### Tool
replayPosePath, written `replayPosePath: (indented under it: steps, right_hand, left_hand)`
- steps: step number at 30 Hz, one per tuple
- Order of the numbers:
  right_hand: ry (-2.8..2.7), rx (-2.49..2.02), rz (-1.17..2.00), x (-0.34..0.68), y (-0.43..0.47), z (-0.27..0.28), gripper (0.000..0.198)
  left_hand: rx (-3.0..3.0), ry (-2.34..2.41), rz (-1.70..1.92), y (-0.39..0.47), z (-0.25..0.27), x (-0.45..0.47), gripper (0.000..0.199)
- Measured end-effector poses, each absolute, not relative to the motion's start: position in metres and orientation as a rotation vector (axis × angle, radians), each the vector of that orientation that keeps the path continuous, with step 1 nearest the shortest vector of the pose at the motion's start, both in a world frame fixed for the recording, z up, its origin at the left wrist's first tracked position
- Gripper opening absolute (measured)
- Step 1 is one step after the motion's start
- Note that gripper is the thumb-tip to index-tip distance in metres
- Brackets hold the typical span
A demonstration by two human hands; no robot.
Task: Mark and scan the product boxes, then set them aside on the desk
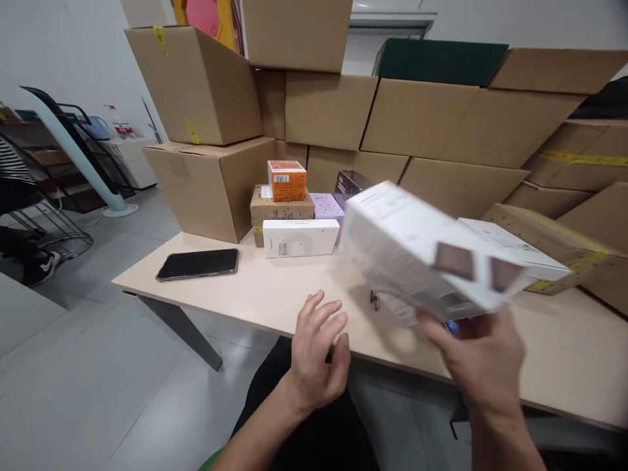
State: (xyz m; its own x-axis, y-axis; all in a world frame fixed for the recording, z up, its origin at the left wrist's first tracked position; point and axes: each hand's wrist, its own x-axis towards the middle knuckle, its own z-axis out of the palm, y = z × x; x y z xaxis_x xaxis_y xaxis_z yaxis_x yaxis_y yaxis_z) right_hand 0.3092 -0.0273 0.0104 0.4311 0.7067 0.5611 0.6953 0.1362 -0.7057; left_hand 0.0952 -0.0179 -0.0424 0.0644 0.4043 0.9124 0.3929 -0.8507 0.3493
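Note:
A white printed box (422, 255) is held tilted above the table by my right hand (485, 353), which grips its near end. The box is smeared by motion, so its print cannot be read. My left hand (321, 350) is raised near the table's front edge, fingers apart and holding nothing. Beyond it stands a slim white power bank box (300, 239) on its long side. Behind that, an orange box (288, 182) rests on a small brown carton (275, 210), with a lilac box (328, 205) alongside. Something small and blue shows under the held box, mostly hidden.
A black phone (199, 263) lies on the left of the table (265, 288). Large cardboard boxes (206, 190) are stacked along the back. At the right, a flat white box (515, 243) leans by a taped carton (554, 235). A person's shoe (43, 267) shows far left.

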Motion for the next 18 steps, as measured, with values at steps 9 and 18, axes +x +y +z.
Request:
replayPosePath:
  steps: [9,18]
  right_hand:
    - [-0.978,-1.911,-0.301,0.383,0.062,0.051,0.071]
    - [-1.075,-2.067,-0.094,0.376,0.148,0.017,0.076]
  left_hand:
    - [2.295,1.246,1.594,0.020,-0.059,0.101,0.036]
    - [2.354,1.318,1.453,0.018,-0.064,0.099,0.033]
